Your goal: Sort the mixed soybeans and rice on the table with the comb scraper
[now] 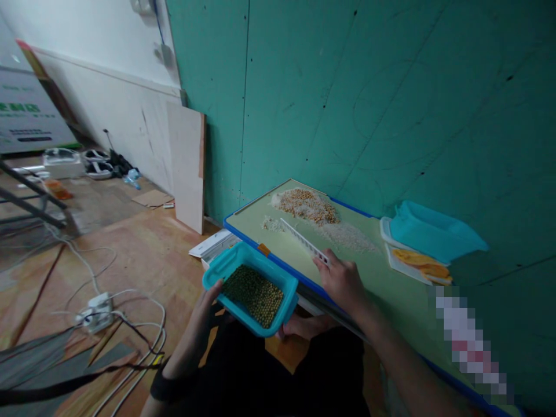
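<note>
My left hand (207, 304) is closed on the left rim of a turquoise plastic container (284, 278), thumb over the edge. Dark green beans (243, 284) and yellowish soybeans (267, 304) lie inside it. The container hangs tilted at the near edge of a pale green tabletop (391, 284). My right hand (345, 284) grips one end of a white plastic strip with a row of holes (304, 242). The strip's far end points at a few scattered white grains (272, 223). Behind it lies a soybean heap (304, 202) mixed with white grains, and more white grains (350, 236) spread rightward.
An empty-looking turquoise scoop-shaped bin (434, 231) rests on white trays (391, 255) with an orange-yellow cloth (421, 263) by the green wall (347, 104). Cables and a white power strip (98, 313) lie on the floor at left. A board (186, 168) leans on the wall.
</note>
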### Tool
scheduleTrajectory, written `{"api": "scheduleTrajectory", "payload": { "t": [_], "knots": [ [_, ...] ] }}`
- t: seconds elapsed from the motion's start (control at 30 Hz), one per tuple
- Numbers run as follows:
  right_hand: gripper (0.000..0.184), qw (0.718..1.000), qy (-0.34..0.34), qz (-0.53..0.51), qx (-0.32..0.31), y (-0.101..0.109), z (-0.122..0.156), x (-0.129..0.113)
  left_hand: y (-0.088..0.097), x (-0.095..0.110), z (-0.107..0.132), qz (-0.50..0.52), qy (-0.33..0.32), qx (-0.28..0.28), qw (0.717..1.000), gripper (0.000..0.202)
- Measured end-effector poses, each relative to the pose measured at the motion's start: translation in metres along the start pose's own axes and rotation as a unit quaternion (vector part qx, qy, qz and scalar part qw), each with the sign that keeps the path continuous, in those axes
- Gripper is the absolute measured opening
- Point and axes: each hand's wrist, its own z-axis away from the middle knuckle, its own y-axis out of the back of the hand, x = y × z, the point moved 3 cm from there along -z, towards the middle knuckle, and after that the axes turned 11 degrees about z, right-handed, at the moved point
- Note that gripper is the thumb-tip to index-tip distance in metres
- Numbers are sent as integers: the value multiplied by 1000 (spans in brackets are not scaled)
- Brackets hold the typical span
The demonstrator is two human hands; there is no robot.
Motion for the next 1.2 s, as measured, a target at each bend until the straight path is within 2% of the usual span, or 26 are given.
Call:
{"api": "scheduleTrajectory", "payload": {
  "t": [0.2,0.43,0.63,0.83,1.0,1.2],
  "knots": [
    [38,997,-38,48,37,13,8,-2,0,1,1,5,8,7,1000,83],
    [38,991,-100,29,86,27,9,-12,-1,1,1,-2,8,5,1000,80],
    [38,985,-146,15,87,15,-5,-23,0,0,1,9,1,5,1000,77],
    [39,987,-150,7,62,0,-15,-25,-1,2,3,6,7,2,1000,65],
    [35,987,-154,-15,47,-1,-15,-26,0,1,2,5,10,-20,1000,73],
    [33,986,-160,-16,32,-1,-16,-27,1,1,2,1,13,-10,1000,74]
  ]
}}
